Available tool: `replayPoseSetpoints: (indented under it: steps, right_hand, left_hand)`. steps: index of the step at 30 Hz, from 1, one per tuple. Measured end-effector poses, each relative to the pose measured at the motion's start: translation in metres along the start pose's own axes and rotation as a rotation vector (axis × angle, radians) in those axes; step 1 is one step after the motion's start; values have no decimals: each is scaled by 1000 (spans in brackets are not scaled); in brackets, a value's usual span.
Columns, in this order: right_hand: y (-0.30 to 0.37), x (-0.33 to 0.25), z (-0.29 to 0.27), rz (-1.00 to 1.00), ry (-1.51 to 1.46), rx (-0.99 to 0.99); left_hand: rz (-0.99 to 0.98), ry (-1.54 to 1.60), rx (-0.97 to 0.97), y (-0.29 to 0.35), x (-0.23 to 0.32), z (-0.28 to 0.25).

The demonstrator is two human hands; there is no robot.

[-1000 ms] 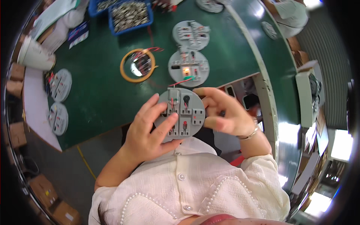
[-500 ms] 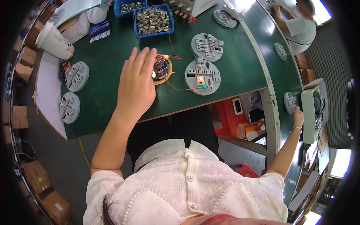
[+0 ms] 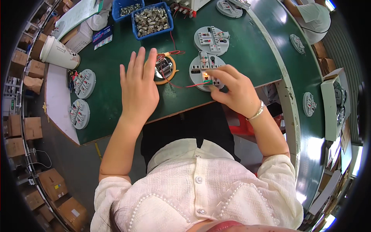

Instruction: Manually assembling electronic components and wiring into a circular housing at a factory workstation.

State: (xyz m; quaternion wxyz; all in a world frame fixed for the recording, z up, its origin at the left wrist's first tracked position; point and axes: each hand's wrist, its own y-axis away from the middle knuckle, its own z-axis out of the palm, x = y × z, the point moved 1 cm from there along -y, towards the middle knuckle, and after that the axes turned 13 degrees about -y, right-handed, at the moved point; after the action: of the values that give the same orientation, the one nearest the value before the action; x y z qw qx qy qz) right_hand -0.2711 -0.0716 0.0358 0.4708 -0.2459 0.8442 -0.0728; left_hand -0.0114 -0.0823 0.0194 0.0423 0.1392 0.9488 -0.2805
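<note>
My left hand (image 3: 140, 87) is open, fingers stretched, beside a round yellowish ring-shaped holder (image 3: 174, 72) with a dark, shiny part inside. Its fingertips partly cover the holder's left side. Red wires run from the holder to a green connector (image 3: 208, 82) on a round grey circuit board (image 3: 196, 80). A small bulb (image 3: 206, 74) glows on that board. My right hand (image 3: 237, 91) reaches over the board's right side, thumb and index finger apart around the connector, fingertips at the bulb and the near rim. A second round grey board (image 3: 201, 37) lies just behind.
Blue bins (image 3: 153, 21) of small metal parts stand at the back. Two round boards (image 3: 79, 114) lie at left near a paper cup (image 3: 60, 53). More boards (image 3: 309, 103) lie on the right bench, near a pale green machine (image 3: 324, 110). A person (image 3: 313, 21) works at far right.
My right hand has left the board on the right bench and come over to the board with the lit bulb. My left hand stays by the ring-shaped holder, fingers spread a little more.
</note>
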Motion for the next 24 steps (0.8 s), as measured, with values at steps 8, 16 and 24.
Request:
replayPoseSetpoints:
  steps: [8,16,24]
  right_hand:
    - [-5,11,23,28,-43,-40]
    - [3,-3,9,287,-236,60]
    - [9,-7,5,218,-71,-33]
  left_hand:
    - [108,514,-41,35,62,-8]
    - [141,464,-103,21,70,21]
    - [96,533,-118,24,69,18]
